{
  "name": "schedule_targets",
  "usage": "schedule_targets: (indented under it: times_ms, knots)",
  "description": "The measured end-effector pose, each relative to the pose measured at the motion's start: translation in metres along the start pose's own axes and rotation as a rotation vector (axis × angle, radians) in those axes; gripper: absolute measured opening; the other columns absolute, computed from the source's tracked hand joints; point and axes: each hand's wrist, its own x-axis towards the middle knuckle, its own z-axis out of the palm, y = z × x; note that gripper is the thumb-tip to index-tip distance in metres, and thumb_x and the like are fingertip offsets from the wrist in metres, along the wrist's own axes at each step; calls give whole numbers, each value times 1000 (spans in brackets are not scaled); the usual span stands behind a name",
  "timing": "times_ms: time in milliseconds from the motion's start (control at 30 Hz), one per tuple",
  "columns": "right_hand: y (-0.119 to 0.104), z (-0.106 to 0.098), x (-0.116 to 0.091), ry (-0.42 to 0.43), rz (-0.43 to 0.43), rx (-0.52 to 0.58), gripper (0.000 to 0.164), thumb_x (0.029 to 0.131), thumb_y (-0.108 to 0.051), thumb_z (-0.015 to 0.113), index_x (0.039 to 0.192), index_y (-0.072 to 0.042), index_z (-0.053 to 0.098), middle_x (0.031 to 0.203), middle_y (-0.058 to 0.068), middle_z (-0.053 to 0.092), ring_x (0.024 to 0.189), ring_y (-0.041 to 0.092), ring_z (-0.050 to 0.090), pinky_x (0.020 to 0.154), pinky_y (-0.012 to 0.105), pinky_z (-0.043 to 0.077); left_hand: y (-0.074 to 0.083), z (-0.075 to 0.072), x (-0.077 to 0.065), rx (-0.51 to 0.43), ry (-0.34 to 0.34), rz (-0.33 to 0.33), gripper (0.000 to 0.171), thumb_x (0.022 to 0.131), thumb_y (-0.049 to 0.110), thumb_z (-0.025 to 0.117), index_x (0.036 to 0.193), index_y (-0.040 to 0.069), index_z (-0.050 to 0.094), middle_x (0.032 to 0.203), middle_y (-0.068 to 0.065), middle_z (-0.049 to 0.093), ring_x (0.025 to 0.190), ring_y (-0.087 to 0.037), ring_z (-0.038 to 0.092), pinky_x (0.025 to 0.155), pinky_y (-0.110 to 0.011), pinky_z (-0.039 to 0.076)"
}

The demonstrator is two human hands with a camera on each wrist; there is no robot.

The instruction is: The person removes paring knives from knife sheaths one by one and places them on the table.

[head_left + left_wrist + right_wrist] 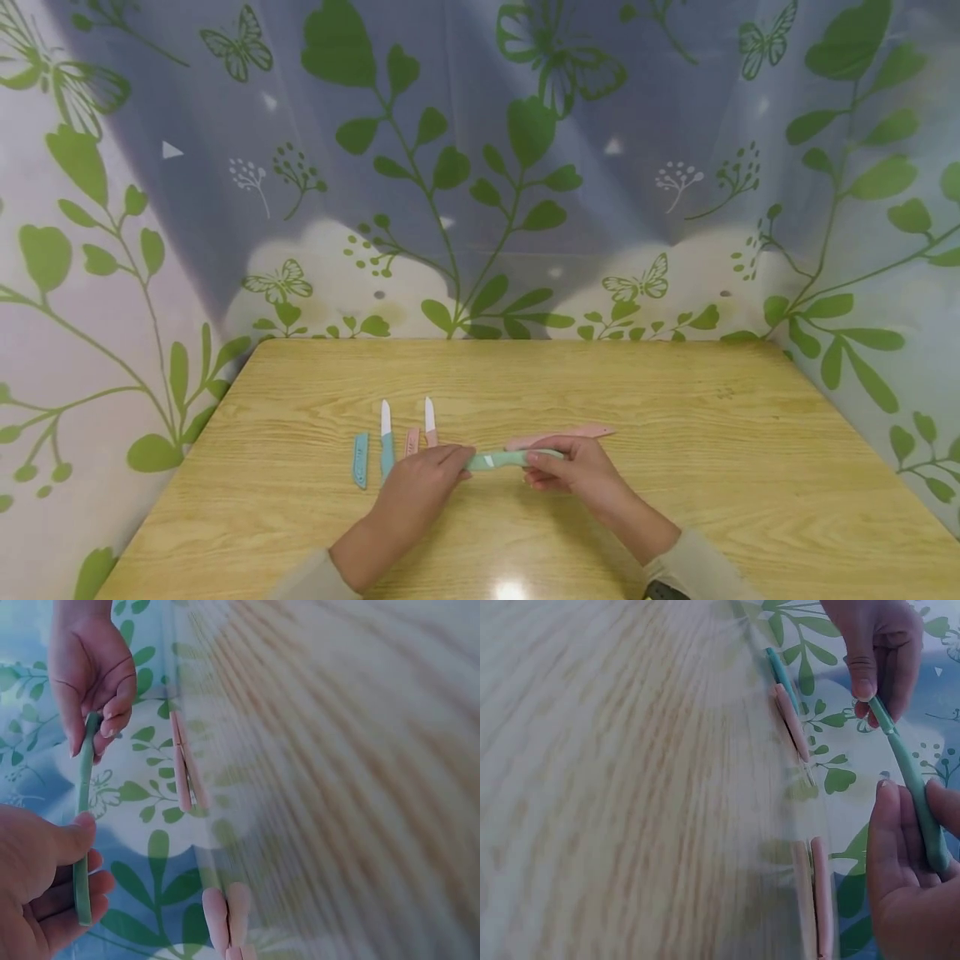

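Note:
Both hands hold a light green knife (512,459) level, close over the table, its handle to the right. My left hand (418,485) pinches the green sheath end (880,714) between thumb and fingers. My right hand (588,477) grips the handle (917,799), thumb on the near side. A short bit of white blade (491,460) shows between sheath and handle; the sheath covers the rest. Behind the right hand lies a long pink knife-shaped piece (592,432), partly hidden. A pink-handled knife (430,414) with a white blade lies just beyond the left hand.
Left of the left hand, a blue sheath (361,460), a blue-handled knife (387,442) with white blade and a pink sheath (412,442) lie side by side. They rest on a wooden table (675,392). A leaf-patterned curtain (480,167) hangs behind it.

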Motion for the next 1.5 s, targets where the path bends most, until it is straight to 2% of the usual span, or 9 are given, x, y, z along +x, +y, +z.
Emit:
schedule_targets:
  times_ms: [100,267,333,400,500,633,767,933,1500]
  knots:
    - [-1,5,-2,109,-167,-284,47,87,-19,74,122,10,59,110,20,68,93,26,70,83,37,57,1,-1,0,3,-5,-8,29,76,15,81,100,5,69,97,-6,74,86,-15,72,70,-24,58]
    - [-8,16,-3,347,-624,-1062,93,66,-29,89,138,8,44,138,25,50,122,40,53,93,49,50,3,-4,2,8,-18,-30,28,75,14,81,99,6,70,96,-5,74,86,-15,71,69,-24,58]
    - [-10,21,-3,346,-746,-1227,101,60,-30,92,139,9,41,140,27,47,127,42,47,97,51,47,2,-4,2,5,-20,-39,27,75,14,80,99,7,70,96,-5,74,86,-15,71,69,-24,58]
    - [-10,26,-3,314,-815,-1316,100,59,-28,93,137,9,43,137,26,49,126,40,49,99,47,46,2,-4,2,2,-19,-44,26,75,14,80,98,8,69,96,-5,74,87,-15,71,70,-25,58]
    - [-8,32,-6,258,-825,-1381,84,63,-22,91,131,6,51,127,21,59,117,35,58,94,41,51,2,-3,2,1,-14,-40,26,75,14,80,98,8,69,97,-5,74,87,-15,71,70,-25,58]
    - [-7,38,-10,203,-749,-1385,54,69,-12,87,116,0,63,110,14,69,100,28,68,82,34,57,2,-2,2,-2,1,-28,25,75,14,80,96,9,69,96,-5,74,86,-15,71,69,-24,58]
    - [-8,40,-12,182,-687,-1400,37,71,-6,84,104,-4,68,94,8,73,80,19,71,66,25,58,3,-3,1,-16,0,-34,24,74,13,80,96,9,70,96,-4,74,86,-15,71,69,-25,58]
    - [-9,41,-12,172,-667,-1434,33,72,-6,83,100,-6,68,85,5,73,66,12,68,55,17,52,3,-2,0,-22,-18,-43,25,74,14,80,97,10,71,97,-3,74,87,-15,71,70,-25,58]
    - [-13,36,-10,157,-597,-1377,33,73,-4,81,104,-6,70,92,7,74,76,17,71,59,21,56,4,-6,3,-49,-102,-75,22,80,17,76,101,9,71,100,-4,74,90,-16,71,72,-25,58]
